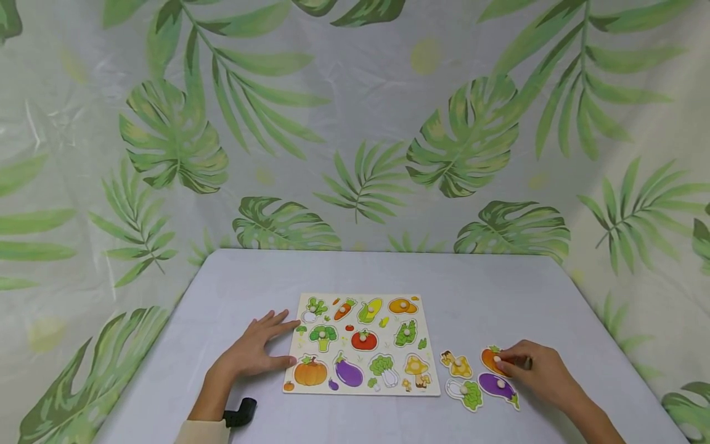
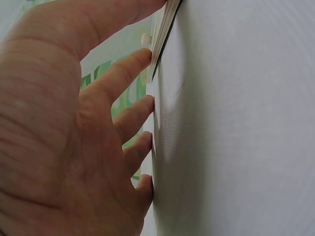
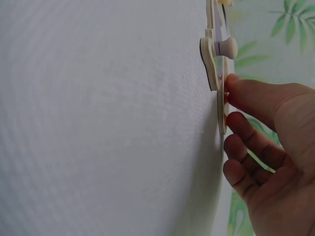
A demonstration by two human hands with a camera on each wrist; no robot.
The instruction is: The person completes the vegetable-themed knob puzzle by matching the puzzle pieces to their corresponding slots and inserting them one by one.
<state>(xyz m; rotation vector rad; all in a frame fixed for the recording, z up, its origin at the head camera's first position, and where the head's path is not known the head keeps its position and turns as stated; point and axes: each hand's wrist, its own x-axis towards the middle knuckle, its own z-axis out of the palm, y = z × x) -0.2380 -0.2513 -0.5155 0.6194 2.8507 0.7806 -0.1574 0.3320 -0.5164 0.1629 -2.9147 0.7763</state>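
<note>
A wooden vegetable puzzle board [image 1: 383, 354] lies flat on the table. My left hand [image 1: 255, 346] rests at its left side with fingers spread, thumb and index finger touching the board edge; the left wrist view shows the same hand [image 2: 93, 113] against the board's side. Right of the board, my right hand [image 1: 540, 373] pinches the knob of an orange pumpkin piece [image 1: 490, 356], which lies on the table. Beside that piece are an eggplant piece [image 1: 493, 385], a yellow mushroom piece [image 1: 459, 368] and a bok choy piece [image 1: 471, 396]. In the right wrist view my fingertips partly hide the knob.
The table [image 1: 249, 277] has a white cover. Leaf-patterned sheeting [image 1: 366, 123] hangs behind and at both sides. A black strap mount [image 1: 241, 413] sits at my left wrist. Pictures on the board include a tomato [image 1: 371, 342] and broccoli [image 1: 323, 336].
</note>
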